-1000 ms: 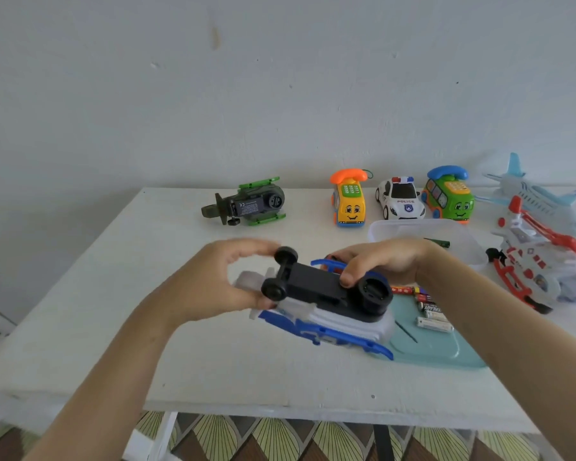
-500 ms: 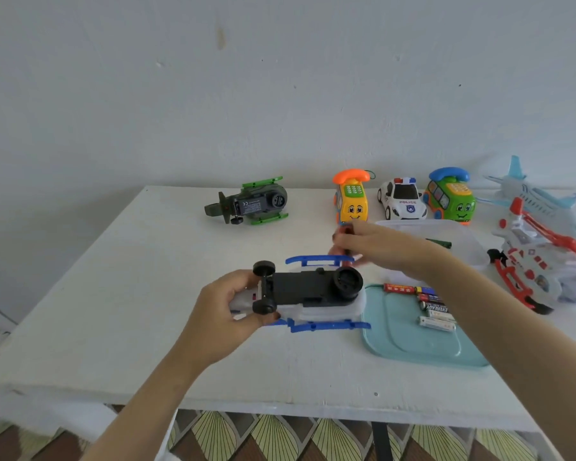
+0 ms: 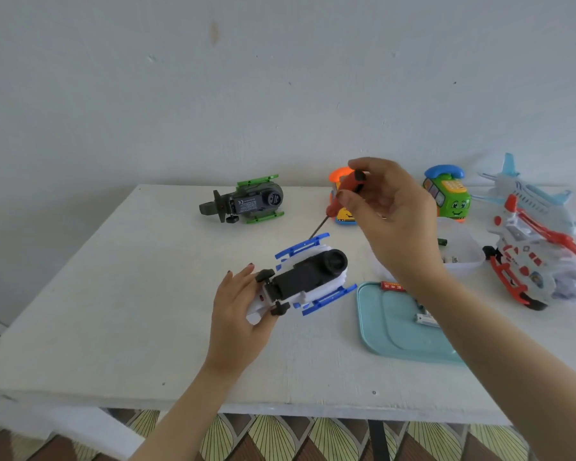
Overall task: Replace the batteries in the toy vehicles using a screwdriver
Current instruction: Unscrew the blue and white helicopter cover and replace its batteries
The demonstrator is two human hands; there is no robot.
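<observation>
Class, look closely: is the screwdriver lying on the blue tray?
No, the right hand holds the screwdriver in the air beyond the toy, well away from the blue tray.

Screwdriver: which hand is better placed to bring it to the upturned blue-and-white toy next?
Right, probably. The right hand grips the screwdriver, tip angled down toward the blue-and-white toy; the left hand holds that toy's tail end, steadying it underside up.
</observation>
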